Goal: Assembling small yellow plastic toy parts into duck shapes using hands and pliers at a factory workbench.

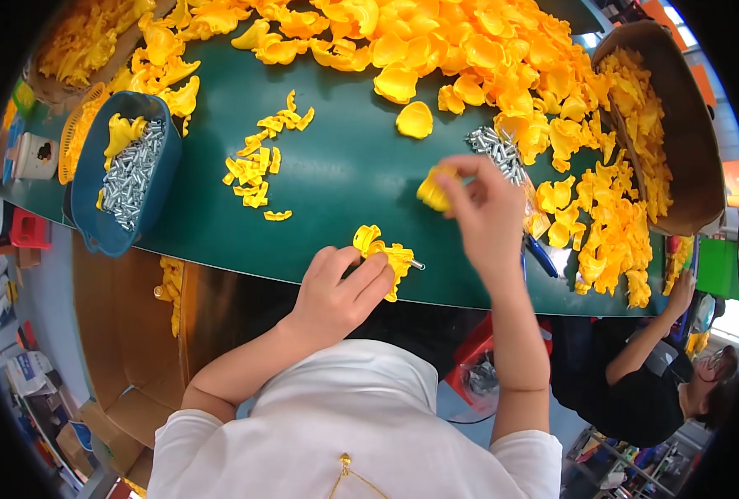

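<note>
Near the table's front edge, my left hand (342,289) is closed on a yellow plastic part (398,264) with uneven edges. A silver metal pin (417,265) sticks out of its right side. Above and to the right, my right hand (487,204) pinches a small rounded yellow plastic piece (432,191) between thumb and fingers, held apart from the other part. Behind that hand lies a pile of silver metal pins (496,150). Small curved yellow pieces (253,166) are scattered on the green table (328,158), to the left of the hands.
A large heap of yellow shells (477,50) covers the far side. At left stands a blue bin (149,218) of metal pins. A cardboard box (694,141) of yellow parts is at right, near blue-handled pliers (541,256). Another person (648,391) works at the right.
</note>
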The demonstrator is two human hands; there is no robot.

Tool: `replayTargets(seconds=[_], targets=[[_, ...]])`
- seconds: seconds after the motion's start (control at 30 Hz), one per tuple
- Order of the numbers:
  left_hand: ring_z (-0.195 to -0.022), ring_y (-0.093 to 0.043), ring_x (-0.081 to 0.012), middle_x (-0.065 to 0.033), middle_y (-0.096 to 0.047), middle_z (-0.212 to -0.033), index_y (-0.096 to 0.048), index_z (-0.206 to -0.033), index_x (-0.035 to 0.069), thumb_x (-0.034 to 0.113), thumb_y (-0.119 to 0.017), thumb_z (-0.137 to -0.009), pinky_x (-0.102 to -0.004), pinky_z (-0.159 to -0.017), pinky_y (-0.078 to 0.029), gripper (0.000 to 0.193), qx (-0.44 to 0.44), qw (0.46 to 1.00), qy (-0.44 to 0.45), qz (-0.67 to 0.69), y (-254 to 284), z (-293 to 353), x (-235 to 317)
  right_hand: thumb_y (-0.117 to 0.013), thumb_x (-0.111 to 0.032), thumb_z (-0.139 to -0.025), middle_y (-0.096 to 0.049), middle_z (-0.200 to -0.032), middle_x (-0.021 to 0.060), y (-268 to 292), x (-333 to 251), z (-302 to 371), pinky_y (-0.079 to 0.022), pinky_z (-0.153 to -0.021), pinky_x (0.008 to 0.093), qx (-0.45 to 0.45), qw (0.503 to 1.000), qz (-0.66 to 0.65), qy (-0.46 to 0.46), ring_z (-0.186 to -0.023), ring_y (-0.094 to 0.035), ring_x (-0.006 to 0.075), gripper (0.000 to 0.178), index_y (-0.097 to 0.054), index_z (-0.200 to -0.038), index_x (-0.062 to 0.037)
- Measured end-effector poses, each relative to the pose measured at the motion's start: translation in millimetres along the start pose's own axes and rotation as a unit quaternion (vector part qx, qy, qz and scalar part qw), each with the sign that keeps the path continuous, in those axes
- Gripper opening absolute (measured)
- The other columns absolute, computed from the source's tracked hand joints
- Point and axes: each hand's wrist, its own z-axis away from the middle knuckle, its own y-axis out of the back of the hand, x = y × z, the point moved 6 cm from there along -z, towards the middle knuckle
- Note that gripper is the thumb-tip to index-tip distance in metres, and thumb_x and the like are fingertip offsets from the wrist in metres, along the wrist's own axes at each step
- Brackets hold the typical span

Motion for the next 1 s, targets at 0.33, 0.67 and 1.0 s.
replayTargets(seconds=[0.33, 0.67, 1.0], targets=[[-0.091, -0.057, -0.0257, -0.0076, -0.06, -0.098, -0.066, -0.091, 0.0, 0.005, -0.068, -0.066, -0.032, -0.072, -0.054, 0.026, -0.001, 0.998, -0.009, 0.059, 3.2, -6.5, -2.1, -0.069, 0.008, -0.067, -0.065, -0.075, 0.0108, -27.0, -3.2, 66.3, -0.052, -0.06, 0.0254, 0.073, 0.981, 0.023, 0.176, -0.067, -0.065, 0.0179, 0.018, -0.066, -0.084, 0.0024], [-0.089, -0.057, -0.0246, -0.0062, -0.06, -0.095, -0.066, -0.089, 0.0, 0.004, -0.068, -0.066, -0.03, -0.069, -0.054, 0.024, -0.008, 0.998, -0.008, 0.057, 3.9, -10.1, -1.9, -0.067, 0.009, -0.065, -0.067, -0.078, 0.0118, -31.5, -4.5, 66.5, -0.05, -0.061, 0.0258, 0.076, 0.985, -0.028, 0.15, -0.067, -0.065, 0.0195, 0.019, -0.067, -0.084, 0.0031], [-0.088, -0.057, -0.0243, -0.0051, -0.06, -0.092, -0.065, -0.087, 0.001, 0.004, -0.068, -0.066, -0.0291, -0.072, -0.052, 0.022, -0.003, 0.998, -0.011, 0.065, 4.1, -12.4, -2.8, -0.067, 0.01, -0.066, -0.068, -0.078, 0.0137, -35.1, 2.2, 72.7, -0.051, -0.066, 0.0258, 0.124, 0.981, -0.062, 0.133, -0.071, -0.067, 0.0204, 0.017, -0.067, -0.082, 0.0048]])
